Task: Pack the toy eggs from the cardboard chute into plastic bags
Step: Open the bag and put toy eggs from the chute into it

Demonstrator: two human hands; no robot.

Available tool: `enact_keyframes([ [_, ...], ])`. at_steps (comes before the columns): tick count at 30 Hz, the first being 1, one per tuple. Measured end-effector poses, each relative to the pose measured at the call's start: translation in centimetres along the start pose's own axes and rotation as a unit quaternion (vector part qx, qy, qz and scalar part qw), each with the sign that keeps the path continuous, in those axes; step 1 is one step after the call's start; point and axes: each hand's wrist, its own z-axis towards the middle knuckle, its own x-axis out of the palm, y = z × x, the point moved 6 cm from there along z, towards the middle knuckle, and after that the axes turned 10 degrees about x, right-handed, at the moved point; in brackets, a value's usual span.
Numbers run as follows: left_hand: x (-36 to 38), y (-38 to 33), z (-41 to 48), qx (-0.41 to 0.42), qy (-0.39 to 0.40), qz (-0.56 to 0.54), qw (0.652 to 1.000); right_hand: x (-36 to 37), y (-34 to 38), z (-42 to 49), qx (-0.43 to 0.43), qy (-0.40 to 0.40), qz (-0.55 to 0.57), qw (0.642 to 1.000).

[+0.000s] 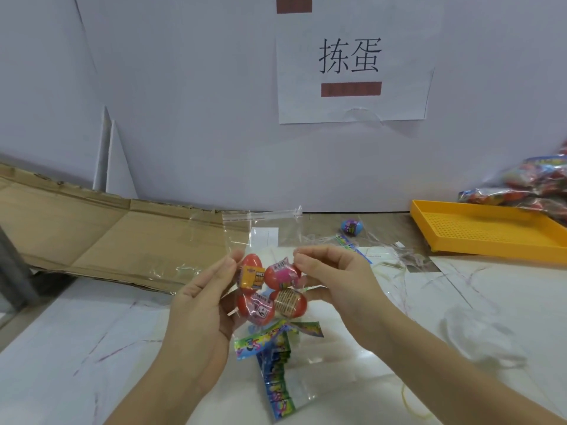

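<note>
- Left hand [211,299]: one; thumb and fingers pinch the left side of the clear plastic bag [267,237], which is held up over the table [92,348].
- Right hand [334,280]: one; curled fingertips pinch the bag's right side beside the upper eggs.
- Red toy eggs [256,308]: four inside the held bag, two above two, each labelled.
- Printed header cards [276,363]: one stack on the table under the bag; number unclear.
- Blue toy egg [352,227]: one, loose on the table beyond the hands.
- Cardboard chute [92,237]: one, at left.
- Yellow tray [491,237]: one, far right, with packed bags [527,188] piled at its far edge.
- Paper sign [352,62]: one, two characters, on the wall.
</note>
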Motion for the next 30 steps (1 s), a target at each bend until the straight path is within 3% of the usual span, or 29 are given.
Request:
enact_keyframes([
  [8,-0.3,-0.6,0.1,0.061,-0.009,0.053,0.997,0.2,0.1,0.2,0.039,0.052,0.034,0.997],
  [13,0.0,-0.7,0.0,0.050,0.008,0.055,0.997,0.3,0.2,0.2,0.051,0.060,0.017,0.997],
  [22,-0.4,-1.1,0.0,0.079,-0.037,0.097,0.991,-0.6,0.8,0.7,0.003,0.052,-0.021,0.998],
  [30,-0.7,-1.3,0.1,0.079,-0.038,0.097,0.992,-0.4,0.9,0.8,0.013,0.096,-0.016,0.995],
])
